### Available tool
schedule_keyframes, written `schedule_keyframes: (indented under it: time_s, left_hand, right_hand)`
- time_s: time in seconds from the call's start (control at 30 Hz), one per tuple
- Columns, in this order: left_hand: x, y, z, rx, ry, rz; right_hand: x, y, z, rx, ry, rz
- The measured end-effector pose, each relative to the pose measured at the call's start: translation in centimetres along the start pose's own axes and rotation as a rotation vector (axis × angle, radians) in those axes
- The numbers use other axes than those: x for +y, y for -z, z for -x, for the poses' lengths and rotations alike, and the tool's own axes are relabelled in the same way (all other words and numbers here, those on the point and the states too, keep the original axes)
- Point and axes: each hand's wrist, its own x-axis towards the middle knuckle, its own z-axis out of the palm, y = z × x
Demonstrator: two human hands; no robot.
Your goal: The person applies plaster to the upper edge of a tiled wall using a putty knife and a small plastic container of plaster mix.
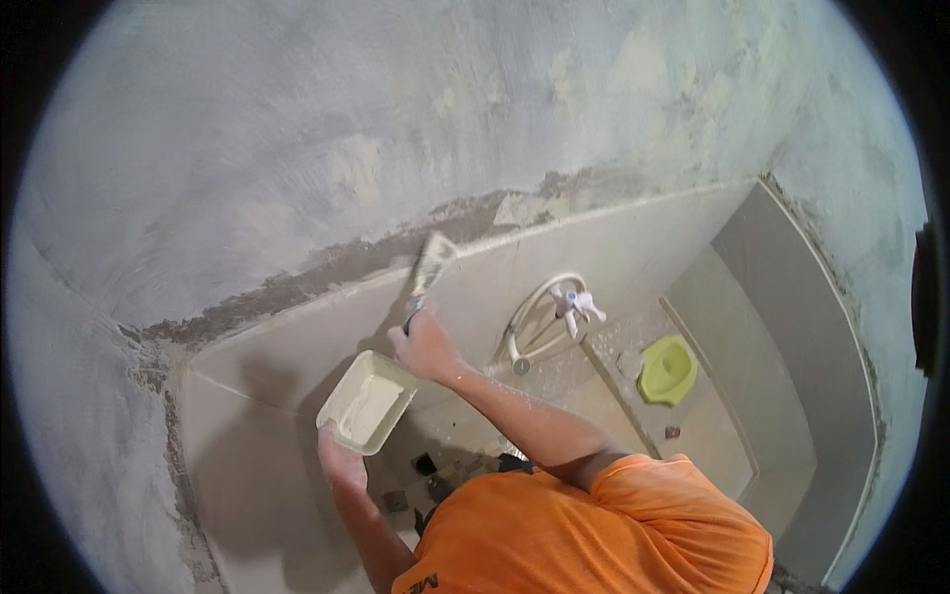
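A cream rectangular tub (348, 396) with smooth white putty (378, 400) spread inside is gripped at its near left edge by my left hand (342, 457), fingers closed around the rim. My right hand (426, 345) is closed on the handle of a putty knife (433, 259), just beyond the tub's upper corner. Its blade, smeared whitish and slightly blurred, points up toward the rough bare strip (371, 252) along the top edge of the smooth panels. I cannot tell whether the blade touches the wall.
Grey-white plastered wall (257, 119) rises above the panels. Right of my hands, a white tap (574, 303) with a looped hose (519, 322) is on the panel wall. A lime-green squat pan (668, 370) sits in a raised floor section. Small tile pieces (396, 500) lie below the tub.
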Motion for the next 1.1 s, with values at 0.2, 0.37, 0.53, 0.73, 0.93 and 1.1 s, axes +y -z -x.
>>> schedule_keyframes:
  time_s: [0.2,0.37,0.53,0.73,0.93,1.1]
  left_hand:
    - [-0.9,1.1,-3.6,-0.089,0.102,0.048]
    - [0.2,-1.5,-3.5,-0.062,0.151,0.096]
    - [-0.7,-2.6,-2.3,-0.060,0.164,0.217]
    - [-0.6,-1.7,0.0,-0.065,0.106,0.067]
    - [-0.9,-2.3,0.8,0.184,0.119,0.220]
    - [-1.3,-6.1,1.0,0.254,0.010,0.158]
  right_hand:
    - [-2.2,2.4,7.7,-0.276,-0.064,0.142]
    - [0.7,12.6,6.5,0.239,-0.229,-0.016]
    - [5.6,21.3,0.4,0.465,-0.288,-0.116]
    - [7.3,15.9,-3.4,0.294,-0.174,0.023]
    - [0.6,7.8,5.6,-0.203,0.082,-0.021]
    - [-0.5,13.9,9.8,-0.477,0.077,0.048]
